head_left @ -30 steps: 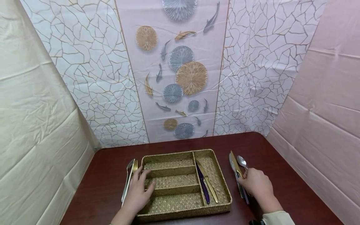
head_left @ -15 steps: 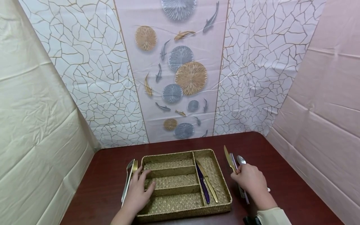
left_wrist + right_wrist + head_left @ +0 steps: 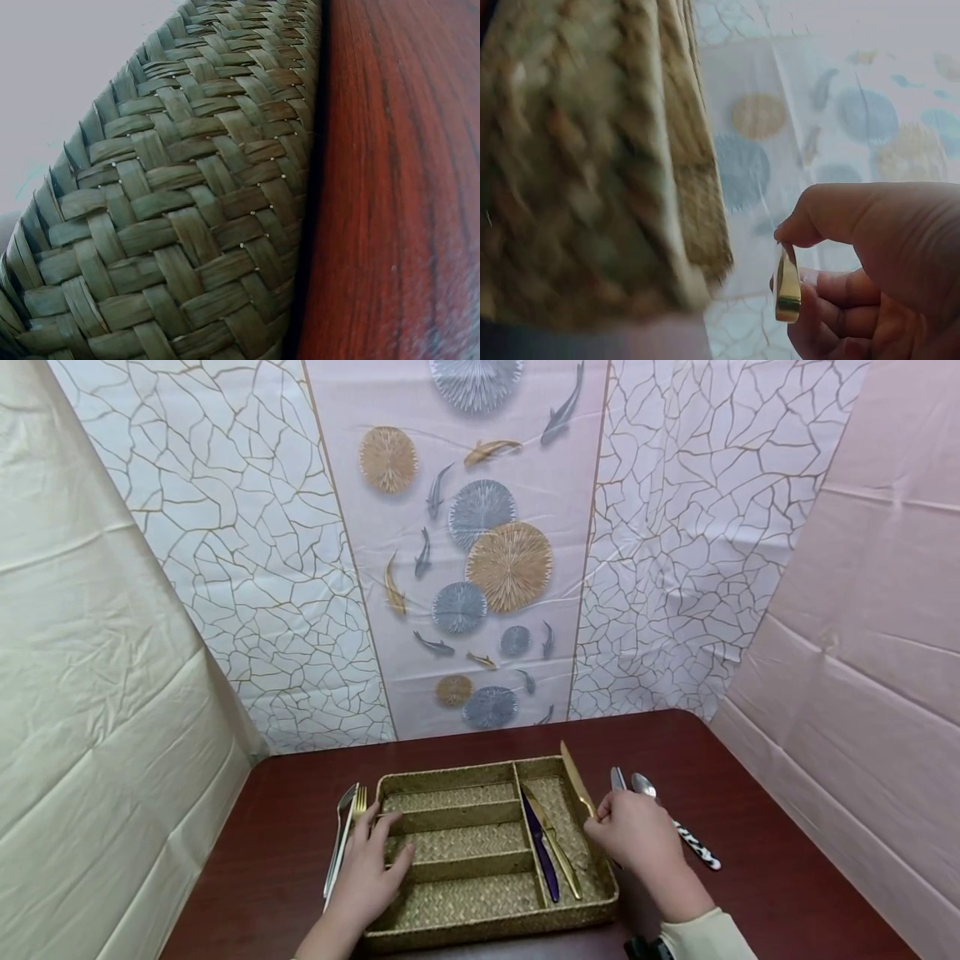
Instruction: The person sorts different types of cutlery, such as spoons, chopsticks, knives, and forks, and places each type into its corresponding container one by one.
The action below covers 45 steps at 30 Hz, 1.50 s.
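My right hand (image 3: 637, 835) pinches a gold table knife (image 3: 574, 777) between thumb and fingers, blade pointing away, over the right rim of the woven cutlery tray (image 3: 487, 932). In the right wrist view the butt of this knife's gold handle (image 3: 787, 289) shows beside the blurred tray wall (image 3: 577, 165). My left hand (image 3: 367, 868) rests across the tray's left rim with relaxed, spread fingers. Inside the right-hand compartment lie a purple knife (image 3: 542, 847) and another gold knife (image 3: 565, 860), side by side. Only the tray's outer wall (image 3: 187, 195) and tabletop appear in the left wrist view.
Left of the tray lie a gold fork (image 3: 361, 798) and a silver fork (image 3: 342, 814), partly behind my hand. To the right are a spoon (image 3: 643, 785) with a black-and-white handle (image 3: 697, 847) and silver cutlery tips (image 3: 617, 778). Patterned cloth (image 3: 480, 635) hangs behind the table.
My right hand has picked the gold knife from the cutlery on the right and carried it left to the tray's rim. My left hand has stayed put.
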Tool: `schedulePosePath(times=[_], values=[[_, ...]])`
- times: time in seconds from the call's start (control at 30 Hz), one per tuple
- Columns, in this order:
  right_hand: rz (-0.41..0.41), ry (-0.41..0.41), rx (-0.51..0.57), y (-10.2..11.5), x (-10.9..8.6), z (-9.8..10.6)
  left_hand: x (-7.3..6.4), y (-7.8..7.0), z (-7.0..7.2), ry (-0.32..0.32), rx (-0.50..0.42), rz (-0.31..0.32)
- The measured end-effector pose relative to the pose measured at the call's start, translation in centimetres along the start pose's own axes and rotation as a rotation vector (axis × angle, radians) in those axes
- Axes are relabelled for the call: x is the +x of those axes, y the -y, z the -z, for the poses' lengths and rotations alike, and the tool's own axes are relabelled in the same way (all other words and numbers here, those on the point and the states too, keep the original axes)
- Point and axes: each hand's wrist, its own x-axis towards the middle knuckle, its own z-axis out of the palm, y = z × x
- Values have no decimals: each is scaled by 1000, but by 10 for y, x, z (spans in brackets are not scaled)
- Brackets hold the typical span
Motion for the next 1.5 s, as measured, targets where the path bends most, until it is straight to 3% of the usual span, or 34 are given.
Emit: schedulePosePath(times=[0.23, 0.63, 1.5], values=[[7, 73, -57, 17, 1, -18, 0, 0, 0, -1, -1, -2], [20, 75, -145, 23, 6, -36, 1, 0, 1, 4, -2, 4], [197, -41, -347, 31, 6, -56, 1, -1, 2, 1, -5, 2]])
